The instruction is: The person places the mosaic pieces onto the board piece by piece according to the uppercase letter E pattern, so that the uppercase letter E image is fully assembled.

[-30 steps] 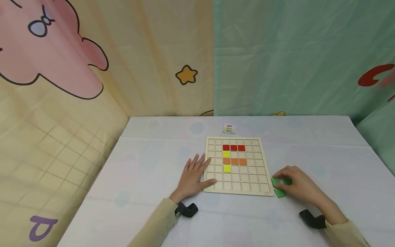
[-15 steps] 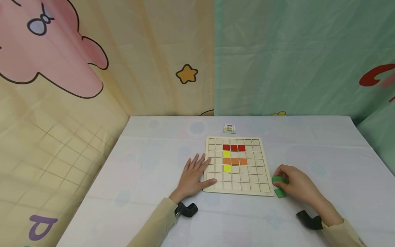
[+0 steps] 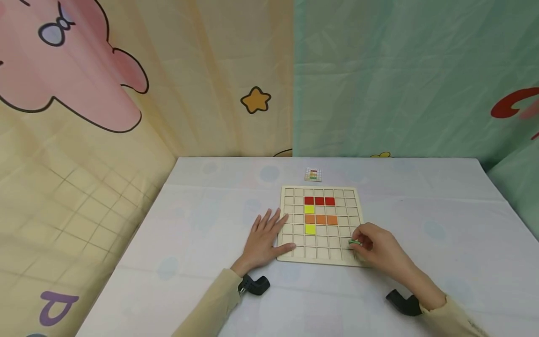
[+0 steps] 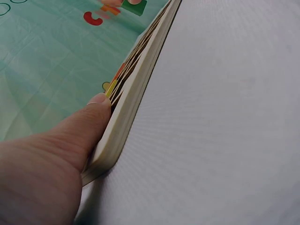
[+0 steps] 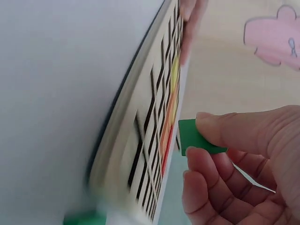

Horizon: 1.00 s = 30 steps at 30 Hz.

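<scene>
A wooden grid board (image 3: 322, 253) lies on the table, with a row of three red tiles (image 3: 319, 201), a row of three orange tiles (image 3: 321, 219) and two yellow tiles (image 3: 310, 229) in its cells. Fingers spread, my left hand (image 3: 262, 241) rests on the board's left edge; its thumb (image 4: 89, 122) lies on the rim in the left wrist view. Over the board's right side, my right hand (image 3: 381, 245) pinches a green square tile (image 5: 191, 137) between thumb and fingers. Another green tile (image 5: 84, 218) shows blurred beside the board in the right wrist view; the right hand hides that spot in the head view.
A small card (image 3: 313, 174) printed with a coloured grid pattern lies just behind the board. Patterned curtains (image 3: 379, 84) rise at the table's far edge. A black wrist mount (image 3: 403, 303) sticks out below the right wrist, and another mount (image 3: 257, 286) below the left.
My right hand has picked up a green tile from beside the board and carried it left, over the board's right edge. The left hand stays where it was.
</scene>
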### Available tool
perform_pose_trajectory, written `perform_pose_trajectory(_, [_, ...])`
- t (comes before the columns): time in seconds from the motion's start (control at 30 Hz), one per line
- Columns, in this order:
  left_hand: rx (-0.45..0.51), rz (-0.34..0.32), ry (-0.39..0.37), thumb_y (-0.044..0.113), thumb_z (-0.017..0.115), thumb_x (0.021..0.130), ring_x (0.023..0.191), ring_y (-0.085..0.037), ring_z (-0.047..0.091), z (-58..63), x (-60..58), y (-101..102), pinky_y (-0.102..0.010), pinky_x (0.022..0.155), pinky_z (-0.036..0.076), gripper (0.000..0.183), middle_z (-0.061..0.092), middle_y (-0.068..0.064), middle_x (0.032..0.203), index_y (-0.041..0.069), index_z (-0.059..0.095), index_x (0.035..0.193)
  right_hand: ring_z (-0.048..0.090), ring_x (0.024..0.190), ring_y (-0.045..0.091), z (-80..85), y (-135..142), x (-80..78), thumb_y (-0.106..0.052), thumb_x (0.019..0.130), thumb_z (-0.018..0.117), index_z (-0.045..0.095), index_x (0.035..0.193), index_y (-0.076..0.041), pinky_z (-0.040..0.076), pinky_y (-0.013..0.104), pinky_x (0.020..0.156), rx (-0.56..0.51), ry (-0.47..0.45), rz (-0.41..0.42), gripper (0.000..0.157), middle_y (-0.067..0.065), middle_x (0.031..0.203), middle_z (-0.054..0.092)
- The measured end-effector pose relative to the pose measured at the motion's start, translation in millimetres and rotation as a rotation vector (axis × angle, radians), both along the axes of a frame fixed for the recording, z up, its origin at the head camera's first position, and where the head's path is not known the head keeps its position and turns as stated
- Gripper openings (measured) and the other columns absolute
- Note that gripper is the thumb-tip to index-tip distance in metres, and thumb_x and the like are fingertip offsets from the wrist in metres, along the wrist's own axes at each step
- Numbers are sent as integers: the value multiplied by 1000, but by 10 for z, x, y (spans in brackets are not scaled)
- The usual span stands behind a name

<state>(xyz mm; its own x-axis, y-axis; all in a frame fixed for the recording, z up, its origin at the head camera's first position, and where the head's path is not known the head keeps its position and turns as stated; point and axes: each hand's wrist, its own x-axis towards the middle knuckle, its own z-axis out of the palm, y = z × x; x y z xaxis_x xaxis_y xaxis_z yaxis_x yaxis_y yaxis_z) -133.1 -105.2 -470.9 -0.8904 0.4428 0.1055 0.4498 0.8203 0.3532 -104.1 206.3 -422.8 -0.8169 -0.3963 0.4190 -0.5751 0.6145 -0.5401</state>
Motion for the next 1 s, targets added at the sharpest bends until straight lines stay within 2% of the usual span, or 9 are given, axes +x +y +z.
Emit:
perform_pose_trajectory(0.17, [21,-10,41,61,51,89,143,-30,7,-31,-17,-10,-46,113,1,81,19,-10,156,13,30,150,50,66,4,-58,-289,-65,7,70,80,59,79,-14,47,21,55,-48,-92,135,31,-10,77,53])
perform_pose_trajectory(0.33, [29,-22,65,65,46,89,142,-32,10,-59,-18,-12,-47,113,3,82,22,-12,155,11,33,148,52,69,5,-140,-520,-128,6,74,76,60,79,-14,50,22,60,-39,-165,189,26,-9,79,57])
perform_pose_trajectory(0.63, [2,-5,26,61,51,89,143,-29,5,-15,-12,-5,-45,113,0,80,17,-8,156,13,30,150,52,68,5,-147,-712,-239,0,79,75,67,83,-15,47,22,57,12,-166,114,18,-10,80,59])
perform_pose_trajectory(1.0, [-6,3,1,60,52,89,143,-27,4,-6,-7,1,-45,113,-1,80,16,-7,157,15,28,151,50,67,3,-133,-735,-251,-6,79,77,70,84,-16,45,22,57,129,-158,38,13,-10,82,59])
